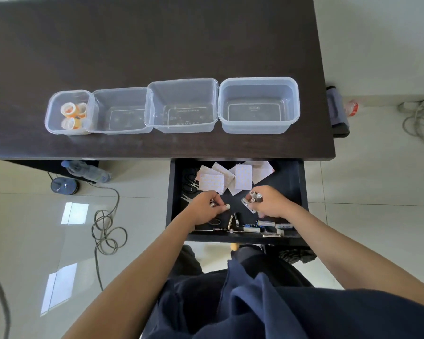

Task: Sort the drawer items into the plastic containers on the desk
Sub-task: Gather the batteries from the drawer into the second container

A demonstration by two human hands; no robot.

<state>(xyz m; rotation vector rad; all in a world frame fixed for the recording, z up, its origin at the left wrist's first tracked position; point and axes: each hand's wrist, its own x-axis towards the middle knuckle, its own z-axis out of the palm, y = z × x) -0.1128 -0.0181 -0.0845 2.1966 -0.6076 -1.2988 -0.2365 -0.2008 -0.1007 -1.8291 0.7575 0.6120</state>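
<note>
A dark desk (157,45) is seen filling the upper frame, its far edge cut off at twelve o'clock. Four clear plastic containers (182,106) are lined up along its near side; in the smallest container (50,113), at nine o'clock in the row, rolls of tape (71,111) are held, while embossed writing on the other bases cannot be read. Below the desk edge, at about five o'clock from the row, an open drawer (296,182) is shown, its back hidden under the desktop. Patterned paper squares (242,179) are spread at its twelve o'clock side and black scissors (190,184) lie at ten o'clock, partly hard to make out. Loose batteries (252,228) are gathered at six o'clock; blue labels are visible but blurred. Several batteries (255,198) are gripped in the curled right hand (271,204), one label illegible. A small battery (227,206) is pinched by the left hand (205,205), another half hidden beneath its fingers.
</note>
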